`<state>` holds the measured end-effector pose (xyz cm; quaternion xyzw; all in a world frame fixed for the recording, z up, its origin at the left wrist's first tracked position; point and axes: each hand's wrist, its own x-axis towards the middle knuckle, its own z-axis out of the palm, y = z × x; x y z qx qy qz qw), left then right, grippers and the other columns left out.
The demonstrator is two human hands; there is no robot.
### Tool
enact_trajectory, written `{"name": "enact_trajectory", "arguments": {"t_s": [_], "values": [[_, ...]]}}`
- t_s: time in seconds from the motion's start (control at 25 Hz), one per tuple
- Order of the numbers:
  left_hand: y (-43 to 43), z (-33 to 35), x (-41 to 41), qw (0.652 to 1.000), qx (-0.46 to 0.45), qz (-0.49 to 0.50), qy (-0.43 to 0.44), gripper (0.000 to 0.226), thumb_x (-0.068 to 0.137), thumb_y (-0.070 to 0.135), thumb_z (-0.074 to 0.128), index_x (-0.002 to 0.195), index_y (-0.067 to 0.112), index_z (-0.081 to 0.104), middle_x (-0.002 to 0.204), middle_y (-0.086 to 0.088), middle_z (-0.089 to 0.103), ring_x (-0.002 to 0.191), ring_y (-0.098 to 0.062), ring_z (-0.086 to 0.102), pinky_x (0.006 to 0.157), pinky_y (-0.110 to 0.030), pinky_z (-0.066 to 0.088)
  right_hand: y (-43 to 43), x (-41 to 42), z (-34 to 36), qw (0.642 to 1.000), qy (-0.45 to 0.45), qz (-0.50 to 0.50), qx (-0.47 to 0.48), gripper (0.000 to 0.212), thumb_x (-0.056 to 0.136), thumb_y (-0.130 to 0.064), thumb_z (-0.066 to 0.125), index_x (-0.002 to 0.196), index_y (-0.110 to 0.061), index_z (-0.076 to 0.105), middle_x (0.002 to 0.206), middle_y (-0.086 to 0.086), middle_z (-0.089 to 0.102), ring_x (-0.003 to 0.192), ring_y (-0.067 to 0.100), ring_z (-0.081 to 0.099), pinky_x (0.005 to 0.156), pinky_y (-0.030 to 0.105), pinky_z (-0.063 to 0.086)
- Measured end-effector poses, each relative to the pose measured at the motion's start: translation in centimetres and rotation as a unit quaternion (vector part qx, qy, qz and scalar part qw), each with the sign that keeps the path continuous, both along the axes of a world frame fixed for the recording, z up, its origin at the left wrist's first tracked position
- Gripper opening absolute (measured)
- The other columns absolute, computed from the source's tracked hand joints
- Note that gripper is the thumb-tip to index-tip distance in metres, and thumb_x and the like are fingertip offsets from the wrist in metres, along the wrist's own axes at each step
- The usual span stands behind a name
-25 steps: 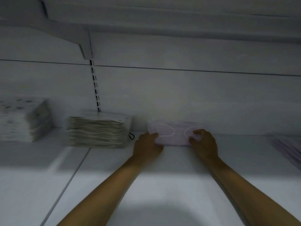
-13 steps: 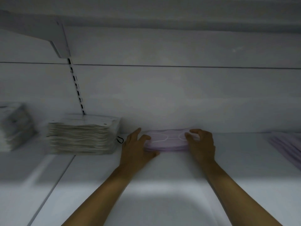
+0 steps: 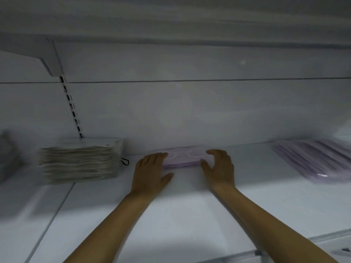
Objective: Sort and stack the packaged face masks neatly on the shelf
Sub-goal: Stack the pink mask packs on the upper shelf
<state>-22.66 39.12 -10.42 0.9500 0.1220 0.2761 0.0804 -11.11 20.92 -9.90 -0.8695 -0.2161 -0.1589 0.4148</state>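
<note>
Head view: the left hand (image 3: 152, 171) lies flat on the shelf (image 3: 180, 209) with straight fingers. Its fingertips touch the left end of the purple mask pack (image 3: 183, 158), and it holds nothing. The right hand (image 3: 218, 166) is at the right end of the pack, with thumb and fingers spread wide in a curve around that end. The blur does not let one tell whether it touches the pack. It pinches nothing.

The pack lies flat between the two hands, with its far long edge just beside the back wall (image 3: 190, 111) at 12 o'clock.

At 9 o'clock from the pack there is a strip of bare shelf, then a small black loop (image 3: 125, 161), then the tall beige stack (image 3: 79, 160), also close to the wall. At 3 o'clock the shelf is bare for a wider stretch, up to the blurred purple pile (image 3: 313, 160), which lies well apart and at an angle.

Toward 6 o'clock the white board is open under both forearms. A seam (image 3: 57, 205) runs through it at about 8 o'clock. Above the beige stack a slotted rail (image 3: 73, 111) rises to a bracket (image 3: 51, 61).
</note>
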Motion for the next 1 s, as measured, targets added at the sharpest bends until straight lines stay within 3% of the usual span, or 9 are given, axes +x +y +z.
{"name": "enact_trajectory", "arguments": {"t_s": [0.12, 0.28, 0.44, 0.56, 0.76, 1.0], "values": [[-5.6, 1.0, -0.1, 0.999, -0.031, -0.020, 0.024, 0.056, 0.084, 0.042, 0.062, 0.135, 0.024, 0.049, 0.136, 0.003, 0.052, 0.125, -0.023, 0.047, 0.103, -0.036, 0.033, -5.2, -1.7, 0.7, 0.998, -0.025, 0.047, -0.023, 0.032, 0.088, -0.027, 0.065, 0.118, -0.018, 0.061, 0.124, 0.002, 0.058, 0.115, 0.023, 0.052, 0.098, 0.031, 0.038], [-16.6, 2.5, 1.6, 0.996, -0.020, -0.087, 0.003, 0.052, 0.084, 0.041, 0.062, 0.131, 0.021, 0.053, 0.134, 0.001, 0.055, 0.122, -0.024, 0.049, 0.097, -0.037, 0.040, -16.2, -2.5, 2.0, 0.993, -0.076, 0.073, -0.053, 0.039, 0.088, -0.034, 0.060, 0.123, -0.016, 0.059, 0.127, 0.003, 0.058, 0.119, 0.021, 0.050, 0.097, 0.027, 0.031], [-28.1, 2.7, 3.2, 0.988, -0.012, -0.154, -0.008, 0.048, 0.091, 0.041, 0.057, 0.135, 0.024, 0.048, 0.141, 0.005, 0.047, 0.129, -0.017, 0.040, 0.100, -0.031, 0.032, -28.6, -1.7, 1.8, 0.994, -0.081, 0.044, -0.057, 0.049, 0.089, -0.032, 0.063, 0.133, -0.014, 0.049, 0.133, 0.006, 0.053, 0.124, 0.025, 0.047, 0.101, 0.039, 0.036], [-34.9, 2.9, 4.9, 0.984, -0.021, -0.180, 0.004, 0.050, 0.090, 0.042, 0.057, 0.135, 0.024, 0.048, 0.142, 0.005, 0.045, 0.130, -0.016, 0.039, 0.102, -0.030, 0.033, -35.6, -1.0, 1.4, 0.995, -0.063, 0.013, -0.071, 0.053, 0.092, -0.036, 0.059, 0.139, -0.019, 0.041, 0.141, 0.002, 0.047, 0.129, 0.021, 0.041, 0.106, 0.039, 0.033], [-42.1, 5.1, 9.5, 0.978, -0.019, -0.209, -0.009, 0.048, 0.092, 0.043, 0.055, 0.135, 0.025, 0.048, 0.141, 0.007, 0.045, 0.130, -0.014, 0.039, 0.102, -0.029, 0.034, -43.4, 3.5, 2.5, 0.997, -0.058, -0.018, -0.057, 0.052, 0.092, -0.035, 0.059, 0.138, -0.018, 0.043, 0.141, 0.002, 0.047, 0.129, 0.021, 0.040, 0.106, 0.039, 0.033], [-44.6, 5.3, 18.6, 0.973, -0.043, -0.227, 0.004, 0.047, 0.089, 0.042, 0.054, 0.132, 0.021, 0.053, 0.135, 0.004, 0.054, 0.125, -0.018, 0.047, 0.098, -0.030, 0.040, -46.6, 10.7, 1.8, 0.997, -0.065, -0.017, -0.048, 0.044, 0.089, -0.027, 0.064, 0.129, -0.015, 0.051, 0.131, 0.003, 0.054, 0.123, 0.023, 0.047, 0.100, 0.038, 0.037]]}}
